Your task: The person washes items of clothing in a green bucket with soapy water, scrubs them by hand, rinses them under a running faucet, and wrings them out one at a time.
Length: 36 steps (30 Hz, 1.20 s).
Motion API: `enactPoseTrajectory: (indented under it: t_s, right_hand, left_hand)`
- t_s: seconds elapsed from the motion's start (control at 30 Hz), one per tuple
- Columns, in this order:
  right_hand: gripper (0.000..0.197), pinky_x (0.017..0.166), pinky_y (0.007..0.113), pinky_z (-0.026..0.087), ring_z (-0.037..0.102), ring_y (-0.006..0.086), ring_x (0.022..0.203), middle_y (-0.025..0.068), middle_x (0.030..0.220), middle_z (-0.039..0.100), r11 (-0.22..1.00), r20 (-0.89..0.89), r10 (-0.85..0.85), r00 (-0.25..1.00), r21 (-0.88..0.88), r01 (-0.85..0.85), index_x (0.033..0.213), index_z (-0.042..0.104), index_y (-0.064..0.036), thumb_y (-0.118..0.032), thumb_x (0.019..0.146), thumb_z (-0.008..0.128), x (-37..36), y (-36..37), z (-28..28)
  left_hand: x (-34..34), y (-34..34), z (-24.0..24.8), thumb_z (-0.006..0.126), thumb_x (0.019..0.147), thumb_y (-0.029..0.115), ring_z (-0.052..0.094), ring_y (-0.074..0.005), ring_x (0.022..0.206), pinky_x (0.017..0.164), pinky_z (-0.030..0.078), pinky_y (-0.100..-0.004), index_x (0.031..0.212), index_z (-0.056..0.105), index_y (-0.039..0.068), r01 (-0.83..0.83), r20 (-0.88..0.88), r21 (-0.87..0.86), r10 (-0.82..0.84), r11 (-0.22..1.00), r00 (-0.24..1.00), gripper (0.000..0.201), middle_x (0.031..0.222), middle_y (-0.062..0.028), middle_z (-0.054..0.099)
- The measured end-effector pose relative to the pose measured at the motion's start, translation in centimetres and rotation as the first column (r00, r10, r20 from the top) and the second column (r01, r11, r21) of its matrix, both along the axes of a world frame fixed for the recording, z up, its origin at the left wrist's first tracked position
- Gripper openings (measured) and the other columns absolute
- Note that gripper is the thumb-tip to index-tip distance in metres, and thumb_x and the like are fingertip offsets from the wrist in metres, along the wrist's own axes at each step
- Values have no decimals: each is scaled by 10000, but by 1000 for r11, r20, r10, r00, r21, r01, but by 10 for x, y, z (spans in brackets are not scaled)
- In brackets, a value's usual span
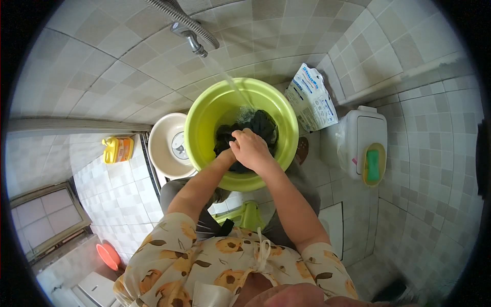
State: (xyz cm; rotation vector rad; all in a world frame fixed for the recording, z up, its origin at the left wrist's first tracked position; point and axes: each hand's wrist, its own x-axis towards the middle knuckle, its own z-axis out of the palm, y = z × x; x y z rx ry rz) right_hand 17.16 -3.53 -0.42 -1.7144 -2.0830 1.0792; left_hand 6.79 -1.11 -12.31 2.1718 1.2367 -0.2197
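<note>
Cloth (255, 128), dark and wet, lies bunched in the green basin (204, 110), which serves as landmark. Both hands work inside the basin: the right hand (252, 148) is clenched on the cloth, and the left hand (230, 153) is mostly hidden under it, so its grip cannot be told. Water (230, 82) streams from the tap (193, 41) above the basin's far rim onto the cloth. Left of the basin stands a white bowl (166, 146); right of it, a detergent bag (312, 97) and a white tank (365, 138).

The running water could overfill the basin and spill onto the floor. Hard wringing could tip the basin or splash the bag.
</note>
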Motion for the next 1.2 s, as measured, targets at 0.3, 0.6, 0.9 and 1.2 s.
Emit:
enactPoseTrajectory:
  t_s: [0.3,0.6,0.9,1.2]
  right_hand:
    - [253,799,434,476,580,361,904,165,987,573,998,-26,-11,1000,55,13,1026,589,-41,-235,865,564,3,-8,-4]
    - [286,839,442,462,567,368,956,179,1030,568,1000,8,8,1000,-26,-7,1064,585,-48,-263,877,558,2,-5,-6]
    - [261,839,450,463,572,370,948,187,998,596,999,2,-2,1000,38,2,1005,618,-57,-268,862,562,-7,5,-10]
    - [271,631,378,502,658,275,645,127,887,663,922,-117,-338,934,160,354,1027,628,-26,-239,925,495,53,13,-16]
  left_hand:
    - [-2,-42,6,587,769,109,441,-377,1198,973,405,-443,1345,364,88,85,54,-39,-83,996,995,618,1341,-198,420]
    - [28,-42,-38,563,792,171,433,-381,1208,975,395,-456,1334,391,84,81,-72,-22,-82,997,994,576,1331,-202,434]
    - [-17,-42,-7,503,822,219,473,-385,1173,943,417,-464,1242,509,67,314,-148,246,-284,917,947,446,1276,-189,505]
    - [-73,-43,133,570,836,259,616,-307,912,778,499,-408,1023,633,111,-513,214,122,482,850,850,247,1008,-137,647]
